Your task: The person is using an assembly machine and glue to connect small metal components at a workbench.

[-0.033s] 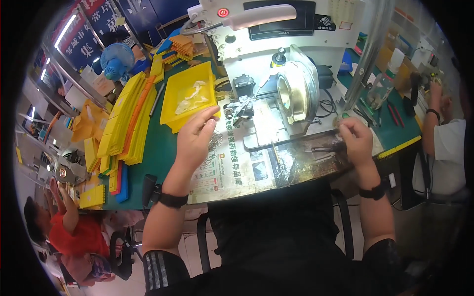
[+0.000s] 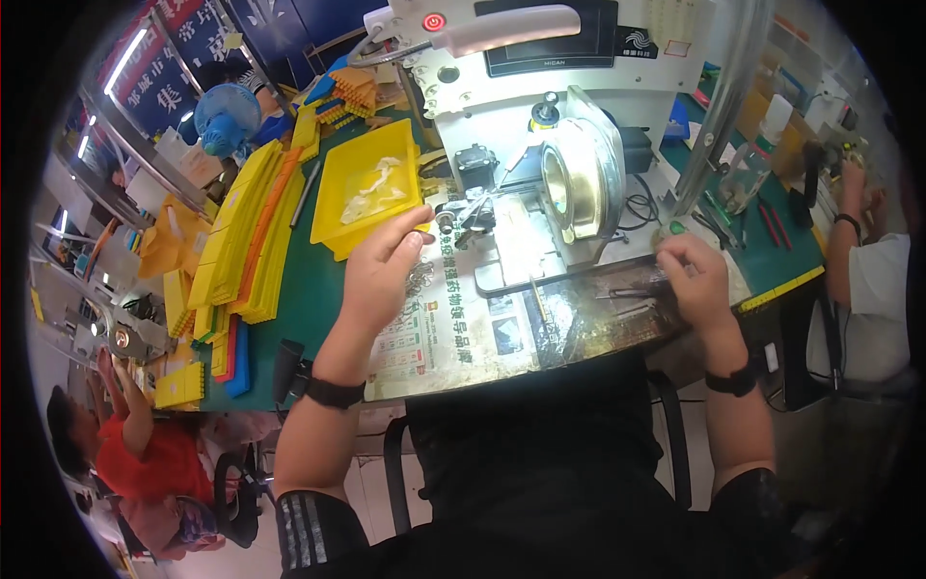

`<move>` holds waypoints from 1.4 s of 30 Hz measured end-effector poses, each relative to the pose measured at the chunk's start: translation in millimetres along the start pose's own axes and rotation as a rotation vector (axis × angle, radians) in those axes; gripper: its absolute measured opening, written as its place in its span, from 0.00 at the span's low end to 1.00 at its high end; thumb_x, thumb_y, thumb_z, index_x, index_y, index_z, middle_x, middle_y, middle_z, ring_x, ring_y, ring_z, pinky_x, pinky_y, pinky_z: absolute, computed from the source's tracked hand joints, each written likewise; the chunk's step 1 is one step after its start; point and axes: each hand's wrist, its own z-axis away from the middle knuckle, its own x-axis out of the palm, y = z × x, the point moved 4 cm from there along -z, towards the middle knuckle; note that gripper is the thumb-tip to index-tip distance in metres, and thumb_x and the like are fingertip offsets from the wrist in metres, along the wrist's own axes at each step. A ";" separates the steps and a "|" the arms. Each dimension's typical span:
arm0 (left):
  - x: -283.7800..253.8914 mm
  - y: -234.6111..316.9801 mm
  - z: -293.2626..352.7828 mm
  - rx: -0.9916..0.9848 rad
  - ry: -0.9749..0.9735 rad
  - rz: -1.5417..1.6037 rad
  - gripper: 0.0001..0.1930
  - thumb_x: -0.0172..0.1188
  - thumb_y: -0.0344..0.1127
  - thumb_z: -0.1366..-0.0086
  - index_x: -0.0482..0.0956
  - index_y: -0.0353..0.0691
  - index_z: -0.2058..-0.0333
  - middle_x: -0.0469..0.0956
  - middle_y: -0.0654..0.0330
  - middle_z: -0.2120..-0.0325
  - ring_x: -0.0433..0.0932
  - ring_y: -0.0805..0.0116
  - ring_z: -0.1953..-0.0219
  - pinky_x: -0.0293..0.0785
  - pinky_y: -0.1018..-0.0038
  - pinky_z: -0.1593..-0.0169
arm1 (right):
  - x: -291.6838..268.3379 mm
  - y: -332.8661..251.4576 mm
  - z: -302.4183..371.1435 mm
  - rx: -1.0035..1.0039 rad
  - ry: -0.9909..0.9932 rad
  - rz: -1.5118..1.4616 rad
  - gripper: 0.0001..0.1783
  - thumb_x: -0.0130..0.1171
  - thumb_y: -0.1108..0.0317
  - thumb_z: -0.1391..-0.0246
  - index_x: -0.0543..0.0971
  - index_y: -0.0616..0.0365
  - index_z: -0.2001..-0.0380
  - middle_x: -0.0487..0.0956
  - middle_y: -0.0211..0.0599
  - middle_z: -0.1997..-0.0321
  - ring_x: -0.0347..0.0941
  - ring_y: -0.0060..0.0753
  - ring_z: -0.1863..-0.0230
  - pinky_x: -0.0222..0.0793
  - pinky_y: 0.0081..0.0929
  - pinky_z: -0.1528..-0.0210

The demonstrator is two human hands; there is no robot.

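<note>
My left hand (image 2: 381, 265) hovers by the near right corner of the yellow tray (image 2: 333, 236), with fingers stretched forward and thumb apart, nothing visible in it. White crumpled plastic (image 2: 376, 193) lies in that tray. My right hand (image 2: 693, 275) is at the bench's right side, its fingers curled and thumb pressed to them; whatever they hold, if anything, is hidden. Just beyond its fingertips is a small green-topped item (image 2: 675, 228). Between my hands stands a white machine (image 2: 627, 101) with a metal ring (image 2: 569, 193), a small clamp mechanism (image 2: 473, 214) and a brightly lit plate (image 2: 526, 246).
A lamp (image 2: 511, 31) hangs over the machine. Stacked yellow strips (image 2: 236, 232) and a blue fan (image 2: 229, 114) are at left. Tweezers (image 2: 627, 293) lie near my right hand, red-handled pliers (image 2: 772, 224) farther right. Co-workers sit at left (image 2: 149, 454) and right (image 2: 876, 299).
My right hand has shifted very slightly, and more of the green-topped item shows beyond it. My left hand is almost unmoved.
</note>
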 end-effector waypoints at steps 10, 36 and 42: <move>19.0 -28.5 1.0 -0.489 -0.086 0.757 0.09 0.56 0.32 0.28 0.79 0.31 0.57 0.79 0.61 0.70 0.77 0.74 0.70 0.72 0.81 0.64 | 19.2 -20.6 6.4 -0.088 -0.408 0.301 0.09 0.69 0.69 0.53 0.80 0.59 0.70 0.75 0.38 0.67 0.72 0.46 0.59 0.68 0.40 0.56; 32.6 43.2 -3.5 0.136 -0.137 0.646 0.04 0.59 0.27 0.31 0.77 0.31 0.64 0.81 0.52 0.64 0.79 0.66 0.60 0.76 0.70 0.51 | 156.0 -105.8 -51.3 0.551 -0.322 -1.070 0.19 0.41 0.58 0.27 0.73 0.59 0.69 0.65 0.23 0.80 0.57 0.14 0.78 0.55 0.18 0.76; 32.4 44.7 -3.1 0.118 -0.146 0.646 0.03 0.58 0.25 0.31 0.78 0.31 0.64 0.80 0.52 0.63 0.79 0.66 0.59 0.75 0.70 0.51 | 159.2 -103.4 -51.6 0.555 -0.313 -1.087 0.18 0.42 0.60 0.28 0.72 0.59 0.70 0.65 0.24 0.81 0.57 0.15 0.79 0.55 0.19 0.76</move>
